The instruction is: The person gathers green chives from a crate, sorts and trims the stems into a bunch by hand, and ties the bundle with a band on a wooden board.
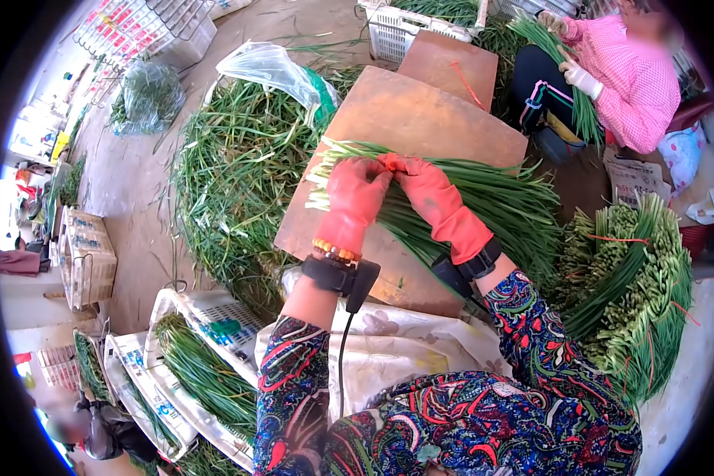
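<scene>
A thick bundle of garlic chives (pixel 492 190) lies across a brown board (pixel 420 119), its pale cut ends to the left and green leaves to the right. On top of the bundle, near the pale ends, is my left hand (pixel 355 198) in a red rubber glove, fingers closed in a pinch. My right hand (pixel 430 194), gloved alike, is closed too, and its fingertips meet those of the left. Between them shows a bright red bit, seemingly a tie (pixel 390 162); the gloves partly hide it. The underside of the bundle is out of sight.
Tied chive bundles (pixel 627 293) are stacked at right. A heap of loose leaves (pixel 230 182) lies left of the board. Another red tie (pixel 466 86) rests on the board behind. At upper right a co-worker (pixel 631 87) holds chives. Crates (pixel 206 349) stand lower left.
</scene>
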{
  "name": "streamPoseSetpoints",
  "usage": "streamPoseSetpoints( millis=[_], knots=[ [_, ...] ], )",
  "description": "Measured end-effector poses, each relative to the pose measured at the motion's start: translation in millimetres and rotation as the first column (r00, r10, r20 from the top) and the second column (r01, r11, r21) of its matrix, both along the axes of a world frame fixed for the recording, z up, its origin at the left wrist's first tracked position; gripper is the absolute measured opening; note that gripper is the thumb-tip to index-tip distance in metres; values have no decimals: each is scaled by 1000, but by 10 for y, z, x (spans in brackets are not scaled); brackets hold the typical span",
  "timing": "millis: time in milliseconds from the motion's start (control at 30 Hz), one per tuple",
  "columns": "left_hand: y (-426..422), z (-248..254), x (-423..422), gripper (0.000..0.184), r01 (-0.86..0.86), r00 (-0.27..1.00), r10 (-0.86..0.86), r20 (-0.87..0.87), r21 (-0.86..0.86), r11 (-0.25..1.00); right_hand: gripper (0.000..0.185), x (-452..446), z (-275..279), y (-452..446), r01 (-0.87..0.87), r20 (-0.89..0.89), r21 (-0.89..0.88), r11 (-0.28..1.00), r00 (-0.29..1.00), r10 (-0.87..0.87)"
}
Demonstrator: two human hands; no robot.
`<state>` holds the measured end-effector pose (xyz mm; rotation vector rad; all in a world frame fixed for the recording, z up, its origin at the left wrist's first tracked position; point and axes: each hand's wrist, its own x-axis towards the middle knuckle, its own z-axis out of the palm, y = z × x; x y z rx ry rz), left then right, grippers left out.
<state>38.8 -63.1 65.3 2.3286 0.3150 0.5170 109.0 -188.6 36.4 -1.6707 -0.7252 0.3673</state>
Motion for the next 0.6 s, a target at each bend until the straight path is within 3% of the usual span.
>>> streamPoseSetpoints(
  millis=[100, 233, 400, 600],
  knots=[
    [11, 54, -32, 15, 28, 998, -30, -52, -50, 998, 19, -1, 65, -3, 50, -167, 61, 997, 985, -39],
    [29, 42, -39, 16, 48, 998, -46, -51, 32, 998, 20, 21, 158, 0, 72, -343, 121, 990, 939, -26],
    [13, 119, 53, 16, 77, 975, -61, -215, 66, 995, 20, 35, 149, -15, 50, -334, 137, 989, 943, -2],
    [-3, 134, 58, 16, 57, 978, -39, -206, 85, 995, 18, 23, 72, -4, 35, -306, 190, 981, 952, 26]
  ],
)
